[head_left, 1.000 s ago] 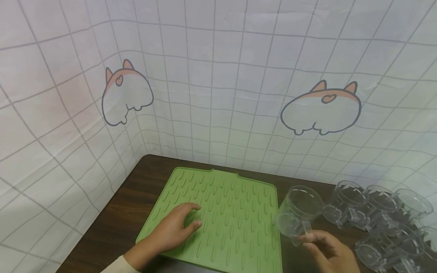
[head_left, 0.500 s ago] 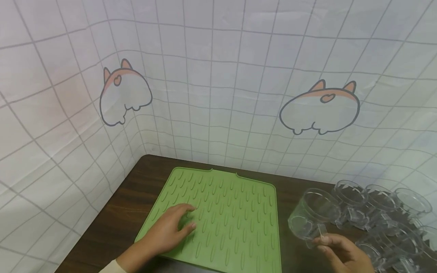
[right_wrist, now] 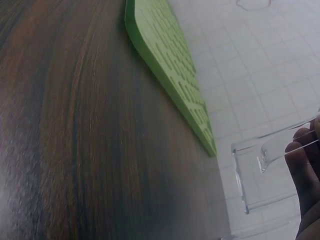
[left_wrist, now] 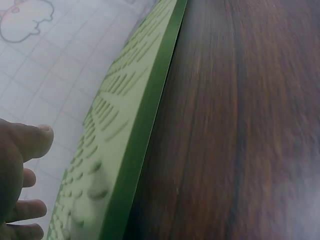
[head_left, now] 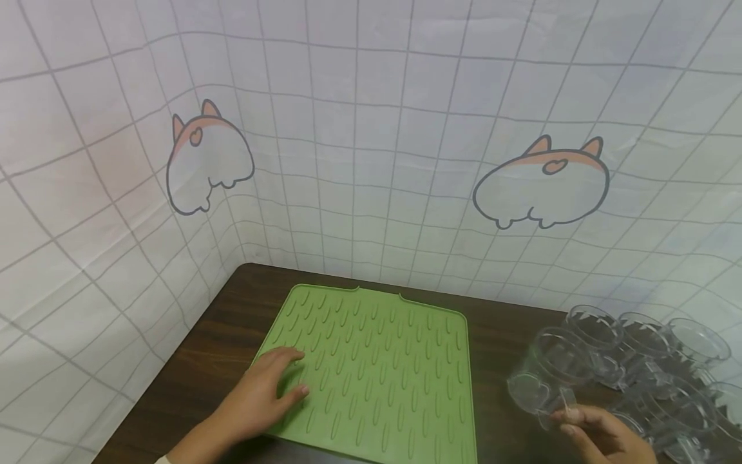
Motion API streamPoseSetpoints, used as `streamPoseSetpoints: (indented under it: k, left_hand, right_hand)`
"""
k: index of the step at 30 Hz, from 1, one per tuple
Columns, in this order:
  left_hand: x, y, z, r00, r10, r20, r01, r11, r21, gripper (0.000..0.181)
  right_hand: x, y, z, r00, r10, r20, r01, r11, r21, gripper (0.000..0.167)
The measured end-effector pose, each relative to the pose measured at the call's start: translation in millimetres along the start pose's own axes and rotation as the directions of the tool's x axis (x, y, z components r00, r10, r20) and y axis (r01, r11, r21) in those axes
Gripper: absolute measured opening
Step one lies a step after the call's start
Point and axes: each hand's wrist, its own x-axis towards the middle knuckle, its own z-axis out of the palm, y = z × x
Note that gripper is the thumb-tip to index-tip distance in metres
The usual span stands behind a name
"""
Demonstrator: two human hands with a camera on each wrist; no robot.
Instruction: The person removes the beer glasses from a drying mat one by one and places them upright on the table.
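Observation:
By its handle, my right hand [head_left: 605, 435] pinches a clear mug [head_left: 551, 364], which is tilted slightly and lies to the right of the green ridged mat [head_left: 388, 361]. In the right wrist view, fingers [right_wrist: 300, 165] are at the see-through handle, and part of the mug [right_wrist: 240, 180] shows above the wood. My left hand [head_left: 261, 393] is over the mat's left side with fingers spread and nothing held. The left wrist view shows this left hand [left_wrist: 22, 185] beside the mat [left_wrist: 117, 145]; whether it touches the mat I cannot tell.
Several more clear mugs [head_left: 643, 335] stand close together on the right of the dark wooden table [head_left: 214, 328], partly behind the held mug. A white gridded sheet [head_left: 371, 161] with cartoon drawings hangs behind and to the left.
The right hand has carried the mug rightwards, away from the mat's right edge and towards the other mugs. The left hand has drifted left over the mat.

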Motion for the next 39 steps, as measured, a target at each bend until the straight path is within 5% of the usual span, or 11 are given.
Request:
streamPoseSetpoints:
  k: [2, 10, 14, 23, 26, 33, 39]
  left_hand:
    - [-2.7, -3.7, -1.7, 1.000, -0.005, 0.000, 0.005, 1.000, 0.008, 0.056]
    - [-14.2, -17.7, -6.5, 0.998, -0.018, -0.055, 0.018, 1.000, 0.007, 0.065]
    - [-19.1, -23.6, -10.0, 0.998, -0.044, -0.039, 0.045, 0.999, 0.016, 0.076]
    - [-30.5, -34.8, -16.9, 0.992, -0.115, 0.047, 0.111, 0.990, 0.091, 0.098]
    - [-34.1, -35.7, -19.1, 0.985, -0.143, 0.092, 0.131, 0.984, 0.122, 0.106]
    - [-36.5, -39.5, -19.1, 0.966, -0.182, 0.181, 0.159, 0.978, 0.136, 0.127]
    - [-37.1, -38.7, -20.1, 0.960, -0.196, 0.199, 0.169, 0.975, 0.144, 0.135]
  right_hand:
    - [-1.9, 1.9, -2.3, 1.000, -0.003, -0.016, 0.003, 1.000, -0.019, 0.033]
    - [-4.8, 28.2, -21.0, 0.967, -0.251, 0.052, 0.234, 0.947, 0.220, 0.030]
    - [-6.4, 34.3, -31.6, 0.953, -0.276, 0.121, 0.234, 0.931, 0.279, 0.034]
    - [-8.9, 44.4, -54.2, 0.934, -0.182, 0.306, 0.136, 0.977, 0.166, 0.059]
    - [-11.1, 45.3, -57.9, 0.939, -0.168, 0.301, 0.133, 0.982, 0.135, 0.061]
    - [-21.7, 42.8, -54.1, 0.980, -0.139, 0.141, 0.111, 0.975, 0.191, 0.057]
    - [-22.1, 51.1, -63.0, 0.967, -0.146, 0.208, 0.086, 0.958, 0.274, 0.066]
